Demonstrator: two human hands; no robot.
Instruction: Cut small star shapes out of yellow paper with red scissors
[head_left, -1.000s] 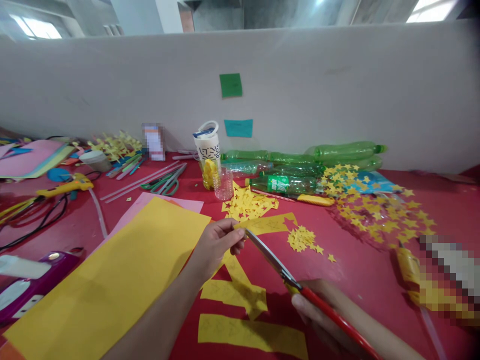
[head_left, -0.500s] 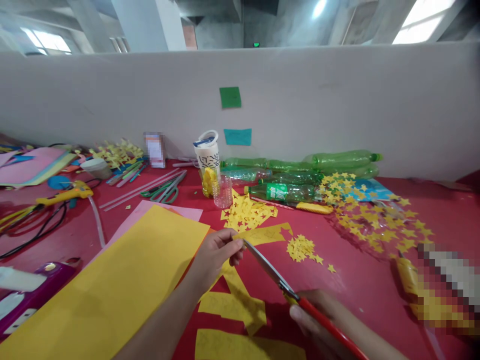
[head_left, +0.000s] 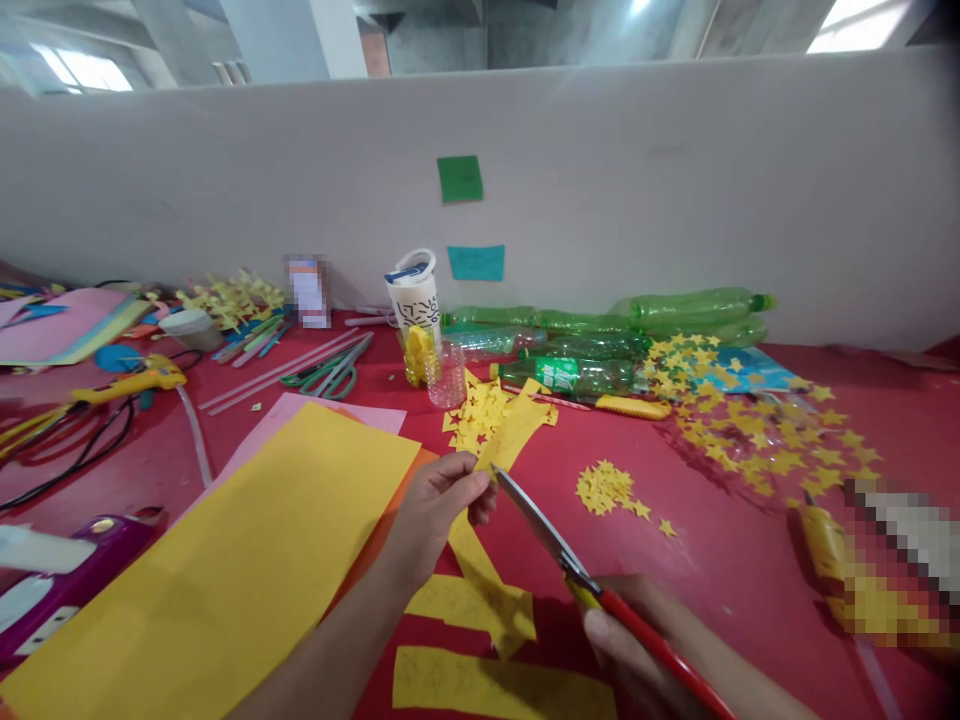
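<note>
My left hand point(head_left: 442, 505) pinches a strip of yellow paper point(head_left: 521, 425) between thumb and fingers. The strip slants up to the right, over a heap of yellow star-cut scraps point(head_left: 474, 410). Closed round the red handle of a pair of scissors point(head_left: 536, 522) is my right hand point(head_left: 630, 630). The scissor tips reach the strip right beside my left fingertips. More yellow paper strips point(head_left: 502, 682), some with faint pencil marks, lie below my hands. To the right of the blades sits a small pile of cut yellow stars point(head_left: 604, 488).
Large yellow sheets point(head_left: 225, 560) cover the left side. Green plastic bottles point(head_left: 690, 306) lie along the wall, near a white cup point(head_left: 416, 300). Yellow glue guns point(head_left: 131, 385) lie left and right, one beside a purple power strip point(head_left: 90, 570). Green-handled scissors point(head_left: 322, 380) lie behind the sheets.
The yellow strip in my left hand has swung from pointing right to pointing up and away. The scissor tips stay close to my left fingers. The view has tilted slightly down.
</note>
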